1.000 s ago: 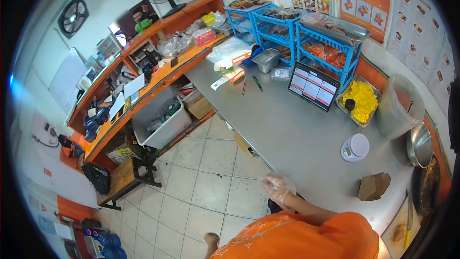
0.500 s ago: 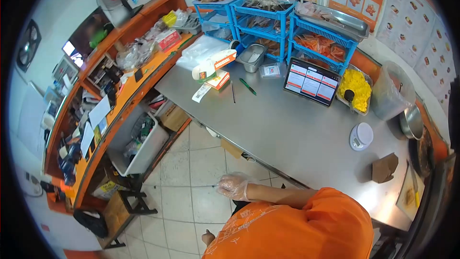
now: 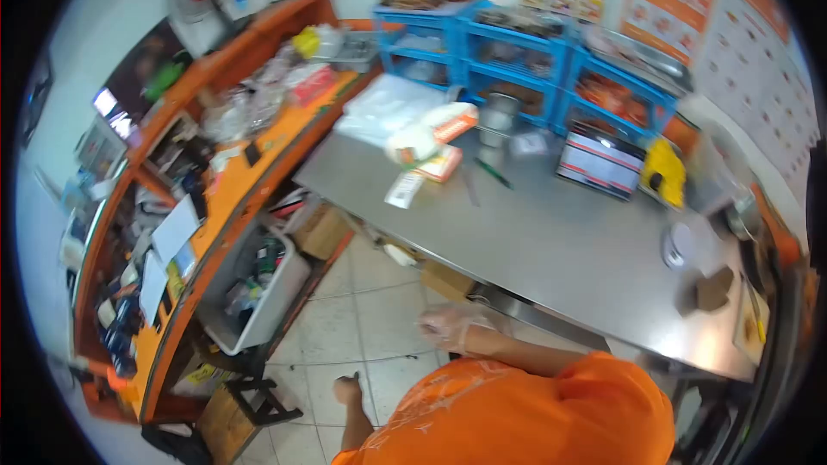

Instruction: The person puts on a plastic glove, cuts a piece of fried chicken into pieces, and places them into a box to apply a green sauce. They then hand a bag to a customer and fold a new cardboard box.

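My right hand [image 3: 454, 327], in a clear plastic glove, is held across in front of my orange shirt, near the table's front edge. Its fingers are smeared by motion; nothing in them can be made out. Lower and further left, my bare left hand [image 3: 347, 390] hangs over the floor tiles. Its fingers look curled in with the thumb sticking out, and no object shows in it. Neither hand touches the steel table [image 3: 448, 232]. On the table lie a printed food box [image 3: 441, 163], a white paper slip [image 3: 403, 189] and a green pen [image 3: 494, 173].
A tablet [image 3: 600, 161], a yellow-filled tray [image 3: 662, 174], a white scale [image 3: 678, 245] and a brown carton [image 3: 713, 289] occupy the table's right side. Blue racks [image 3: 510, 56] line the back. At left are an orange counter [image 3: 226, 185], a grey bin [image 3: 293, 288] and a wooden stool [image 3: 228, 422].
The view has shifted, so the table and its items sit further right. My left hand has come further into view, with its forearm now showing. The gloved right hand stays in front of my body.
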Tool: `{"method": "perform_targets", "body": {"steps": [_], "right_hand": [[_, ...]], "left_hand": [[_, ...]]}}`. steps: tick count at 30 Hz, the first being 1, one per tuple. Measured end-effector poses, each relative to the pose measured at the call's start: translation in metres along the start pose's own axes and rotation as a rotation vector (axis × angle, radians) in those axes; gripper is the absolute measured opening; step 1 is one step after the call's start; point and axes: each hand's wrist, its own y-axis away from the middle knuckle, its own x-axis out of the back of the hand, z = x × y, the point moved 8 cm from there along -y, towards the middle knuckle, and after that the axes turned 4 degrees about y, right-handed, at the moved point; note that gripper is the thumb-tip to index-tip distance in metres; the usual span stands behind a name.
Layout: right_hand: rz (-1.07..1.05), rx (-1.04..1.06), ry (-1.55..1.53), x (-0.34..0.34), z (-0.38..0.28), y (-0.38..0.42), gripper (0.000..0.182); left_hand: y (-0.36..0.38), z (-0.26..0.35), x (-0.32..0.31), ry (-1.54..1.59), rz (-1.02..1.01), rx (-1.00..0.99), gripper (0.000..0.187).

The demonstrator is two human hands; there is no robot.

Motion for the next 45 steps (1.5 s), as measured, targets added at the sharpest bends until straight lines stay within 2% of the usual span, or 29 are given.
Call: {"method": "perform_targets", "body": {"steps": [1, 3, 4, 6, 7, 8, 9, 10, 12, 13, 14, 15, 16, 17, 19, 20, 22, 24, 25, 27, 29, 32, 33, 35, 36, 39, 40, 42, 45], "right_hand": [[0.015, 0.02, -0.068, 0.009, -0.009, -0.009, 0.009], [-0.19, -0.072, 0.098, -0.001, 0.002, -0.028, 0.018], [-0.216, -0.115, 0.15, 0.002, -0.002, -0.043, 0.02], [-0.208, -0.241, 0.271, 0.004, 0.0, -0.057, 0.021], [-0.181, -0.252, 0.349, 0.0, 0.011, -0.095, 0.018], [-0.204, -0.225, 0.369, -0.001, 0.015, -0.111, 0.019], [-0.23, -0.201, 0.388, -0.006, 0.022, -0.129, 0.02], [-0.245, -0.137, 0.4, -0.029, 0.054, -0.141, 0.02], [-0.096, -0.382, -0.299, -0.074, 0.156, -0.164, 0.014], [-0.126, -0.367, -0.292, -0.082, 0.162, -0.19, 0.014], [-0.066, -0.474, -0.58, -0.089, 0.175, -0.207, 0.011], [0.001, -0.587, -0.868, -0.097, 0.187, -0.216, 0.013], [-0.017, -0.588, -0.861, -0.095, 0.179, -0.236, 0.013], [-0.058, -0.475, -0.647, -0.084, 0.156, -0.266, 0.006], [-0.108, -0.36, -0.435, -0.079, 0.125, -0.312, 0.005], [-0.116, -0.24, -0.378, -0.078, 0.107, -0.333, 0.004], [-0.115, -0.109, -0.313, -0.081, 0.085, -0.367, 0.007], [-0.029, 0.389, 0.033, -0.083, 0.037, -0.398, 0.01], [-0.033, 0.392, 0.047, -0.092, 0.037, -0.41, 0.01], [-0.211, 0.332, -0.116, -0.127, 0.041, -0.434, 0.014], [-0.291, 0.269, -0.012, -0.147, 0.022, -0.458, 0.014], [-0.308, 0.257, -0.013, -0.184, 0.009, -0.483, 0.014], [-0.245, 0.333, -0.101, -0.189, -0.001, -0.498, 0.015], [-0.284, 0.323, 0.01, -0.195, -0.027, -0.525, 0.014], [-0.353, 0.306, 0.103, -0.201, -0.039, -0.533, 0.014], [-0.392, 0.201, 0.087, -0.204, -0.051, -0.575, 0.015], [-0.283, 0.177, 0.087, -0.199, -0.049, -0.59, 0.015], [-0.218, 0.134, 0.048, -0.186, -0.048, -0.612, 0.015], [-0.134, -0.037, 0.02, -0.16, -0.041, -0.639, 0.015]], "left_hand": [[0.001, 0.01, 0.002, -0.141, 0.154, -0.012, 0.037], [-0.011, 0.025, -0.03, -0.158, -0.128, -0.052, 0.038], [-0.006, 0.042, -0.034, -0.099, -0.063, -0.348, 0.035], [-0.014, 0.05, -0.032, 0.013, -0.064, -0.231, 0.053], [-0.044, 0.037, -0.029, 0.299, 0.021, -0.057, 0.054], [-0.055, 0.027, -0.041, 0.44, -0.223, 0.215, 0.049], [-0.07, 0.036, -0.02, 0.491, -0.174, 0.234, 0.049], [-0.083, 0.047, -0.003, 0.266, -0.249, 0.232, 0.048], [-0.107, 0.058, 0.017, 0.058, -0.319, 0.263, 0.049], [-0.118, 0.067, 0.022, 0.0, -0.332, 0.234, 0.051], [-0.128, 0.076, 0.026, -0.061, -0.35, 0.201, 0.054], [-0.135, 0.09, 0.025, 0.052, -0.509, 0.212, 0.056], [-0.143, 0.104, 0.029, 0.272, -0.37, 0.097, 0.057], [-0.146, 0.111, 0.031, 0.482, -0.224, -0.022, 0.059], [-0.138, 0.095, -0.003, 0.617, -0.286, -0.139, 0.065], [-0.144, 0.008, -0.113, 0.564, -0.371, 0.016, 0.064], [-0.103, -0.036, -0.086, 0.232, -0.549, 0.196, 0.063], [-0.098, -0.064, -0.052, 0.168, -0.607, 0.34, 0.062], [-0.106, -0.069, -0.043, 0.17, -0.618, 0.369, 0.062], [-0.137, -0.056, -0.037, 0.231, -0.619, 0.353, 0.061], [-0.18, -0.018, -0.04, 0.355, -0.606, 0.263, 0.06], [-0.262, 0.059, -0.028, 0.879, -0.736, 0.161, 0.059], [-0.251, 0.1, 0.01, 1.292, -1.067, 0.597, 0.068], [-0.331, 0.136, 0.041, 1.456, -1.233, 0.181, 0.071], [-0.339, 0.194, 0.109, 1.734, -1.359, 0.181, 0.076], [-0.405, 0.266, 0.188, 1.796, -0.99, -0.035, 0.066], [-0.42, 0.279, 0.196, 1.798, -0.994, -0.034, 0.066], [-0.455, 0.291, 0.213, 1.219, -0.669, -0.304, 0.05], [-0.492, 0.292, 0.226, 1.224, -0.457, -0.301, 0.038]]}}
